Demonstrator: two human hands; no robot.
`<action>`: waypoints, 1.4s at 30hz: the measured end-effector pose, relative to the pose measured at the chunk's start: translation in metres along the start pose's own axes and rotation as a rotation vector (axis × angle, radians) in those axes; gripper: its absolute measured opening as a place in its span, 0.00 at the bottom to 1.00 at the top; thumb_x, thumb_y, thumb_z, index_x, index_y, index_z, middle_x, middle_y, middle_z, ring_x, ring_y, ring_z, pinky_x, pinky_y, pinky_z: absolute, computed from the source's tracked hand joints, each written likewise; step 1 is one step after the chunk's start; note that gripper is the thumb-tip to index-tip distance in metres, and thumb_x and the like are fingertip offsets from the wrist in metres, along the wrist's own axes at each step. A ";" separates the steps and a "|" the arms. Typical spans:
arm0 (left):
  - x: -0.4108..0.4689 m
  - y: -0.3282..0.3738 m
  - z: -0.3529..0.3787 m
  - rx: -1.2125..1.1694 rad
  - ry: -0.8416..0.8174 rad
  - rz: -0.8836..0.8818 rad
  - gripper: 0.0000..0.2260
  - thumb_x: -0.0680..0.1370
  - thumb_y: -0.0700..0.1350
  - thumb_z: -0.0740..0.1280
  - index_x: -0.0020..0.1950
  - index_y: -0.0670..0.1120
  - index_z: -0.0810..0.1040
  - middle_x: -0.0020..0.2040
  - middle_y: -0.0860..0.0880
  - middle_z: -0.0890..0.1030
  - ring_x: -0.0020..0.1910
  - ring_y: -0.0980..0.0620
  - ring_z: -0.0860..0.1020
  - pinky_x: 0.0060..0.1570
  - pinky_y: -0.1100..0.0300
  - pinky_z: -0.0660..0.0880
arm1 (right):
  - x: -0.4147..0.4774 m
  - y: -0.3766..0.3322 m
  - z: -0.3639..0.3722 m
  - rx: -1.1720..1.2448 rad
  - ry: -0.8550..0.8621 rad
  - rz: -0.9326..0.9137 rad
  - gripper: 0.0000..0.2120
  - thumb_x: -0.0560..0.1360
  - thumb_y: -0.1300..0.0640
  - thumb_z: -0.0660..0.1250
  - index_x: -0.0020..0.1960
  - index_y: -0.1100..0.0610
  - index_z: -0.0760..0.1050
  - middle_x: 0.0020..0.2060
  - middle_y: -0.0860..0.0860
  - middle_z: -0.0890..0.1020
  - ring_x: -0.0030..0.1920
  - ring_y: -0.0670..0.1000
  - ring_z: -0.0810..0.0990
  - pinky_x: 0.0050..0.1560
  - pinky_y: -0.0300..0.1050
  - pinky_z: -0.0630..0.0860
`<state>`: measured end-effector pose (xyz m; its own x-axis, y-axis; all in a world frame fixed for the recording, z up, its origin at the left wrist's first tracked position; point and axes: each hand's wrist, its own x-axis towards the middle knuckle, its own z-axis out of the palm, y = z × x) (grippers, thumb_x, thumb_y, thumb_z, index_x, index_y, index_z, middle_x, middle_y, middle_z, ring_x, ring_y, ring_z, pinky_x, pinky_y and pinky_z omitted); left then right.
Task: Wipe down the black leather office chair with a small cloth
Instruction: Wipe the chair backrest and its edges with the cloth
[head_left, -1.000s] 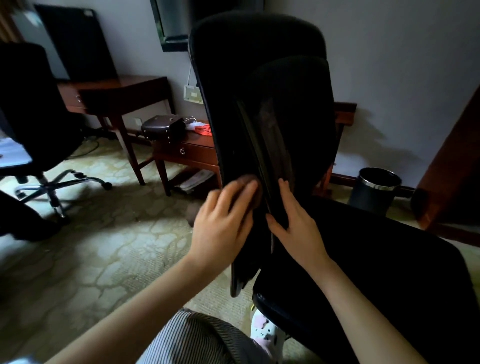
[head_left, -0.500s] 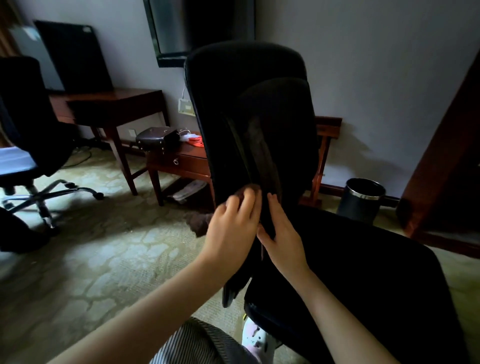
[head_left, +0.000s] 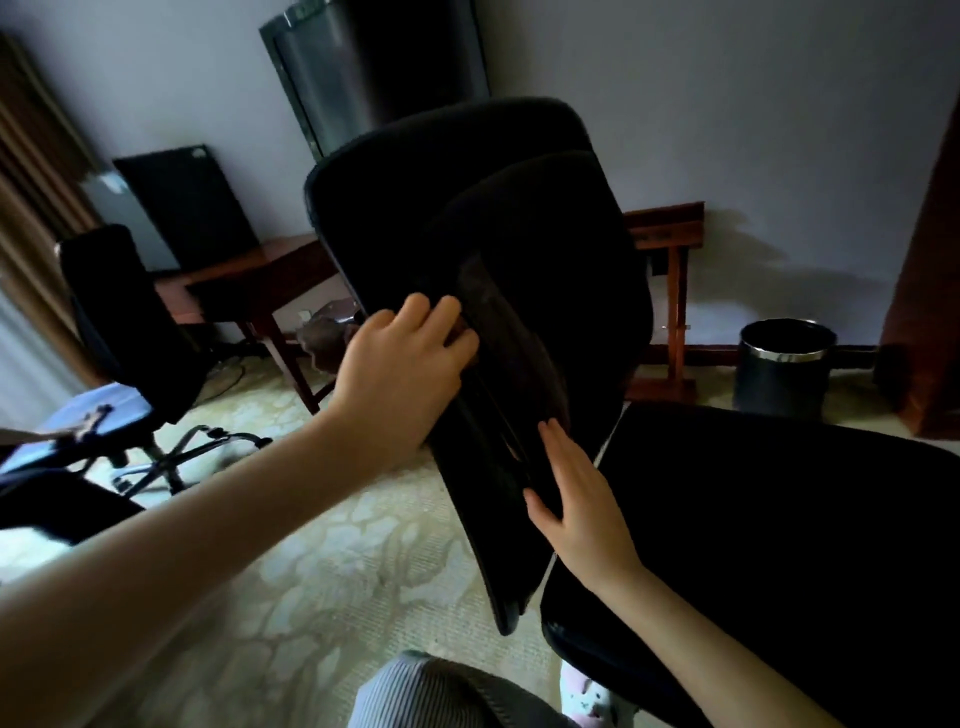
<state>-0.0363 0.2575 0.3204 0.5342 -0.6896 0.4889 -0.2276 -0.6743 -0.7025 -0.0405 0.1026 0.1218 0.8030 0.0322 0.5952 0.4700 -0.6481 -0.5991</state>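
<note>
Plainly, from the head view, the wiping is in the middle of the backrest: the black office chair (head_left: 467, 208) stands side-on just ahead, its backrest tipped toward the viewer and its broad seat (head_left: 779, 519) running off to the right. The left hand (head_left: 405, 364) lies on the backrest's near edge about halfway up, fingers close together and almost flat, pressing down. Its thumb is hidden. A dull brown fold showing just past the knuckles I take for the small cloth (head_left: 324, 344), mostly trapped under the palm. The right hand (head_left: 576, 499) is spread flat lower down on the front face, steadying the back and holding nothing.

By my judgement the upper half, the far side and the seat remain to be done. The next stroke calls for keeping the cloth flat under the fingers and drawing it along the edge while the other hand braces, since a chair on castors may roll or swivel under pressure.

The backrest shows a glossy lengthwise strip (head_left: 498, 322) between matte padded parts. The picture is dim and slightly blurred, so dust or streaks cannot be judged.

The room has a pale patterned carpet (head_left: 337, 545), a second office chair (head_left: 130, 322) at the left, a dark wooden desk (head_left: 249, 280) behind it, a black waste bin (head_left: 784, 369) by the wall, and a dark framed panel (head_left: 379, 67) hung above
</note>
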 end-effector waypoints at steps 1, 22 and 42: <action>0.000 0.001 0.001 0.003 0.008 0.025 0.14 0.64 0.46 0.73 0.48 0.47 0.80 0.49 0.46 0.79 0.41 0.46 0.75 0.32 0.58 0.70 | -0.004 0.006 0.005 0.015 -0.012 0.007 0.33 0.75 0.43 0.57 0.75 0.53 0.53 0.74 0.50 0.60 0.72 0.53 0.62 0.69 0.52 0.66; 0.019 -0.031 -0.011 0.180 0.019 -0.003 0.11 0.77 0.47 0.60 0.51 0.45 0.79 0.48 0.45 0.79 0.37 0.47 0.75 0.28 0.59 0.68 | 0.008 0.019 -0.009 0.134 -0.195 0.034 0.43 0.73 0.41 0.66 0.71 0.41 0.36 0.71 0.36 0.38 0.72 0.40 0.39 0.69 0.37 0.42; 0.044 0.041 0.012 -0.009 -0.337 0.532 0.19 0.79 0.55 0.56 0.69 0.52 0.67 0.62 0.47 0.69 0.52 0.48 0.72 0.43 0.57 0.70 | 0.011 0.015 -0.014 0.130 -0.197 0.083 0.43 0.69 0.39 0.64 0.77 0.49 0.46 0.71 0.36 0.46 0.74 0.41 0.45 0.70 0.43 0.63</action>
<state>-0.0121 0.2028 0.3066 0.5731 -0.8111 -0.1171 -0.5390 -0.2654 -0.7994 -0.0298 0.0827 0.1271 0.8908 0.1386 0.4327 0.4322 -0.5520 -0.7131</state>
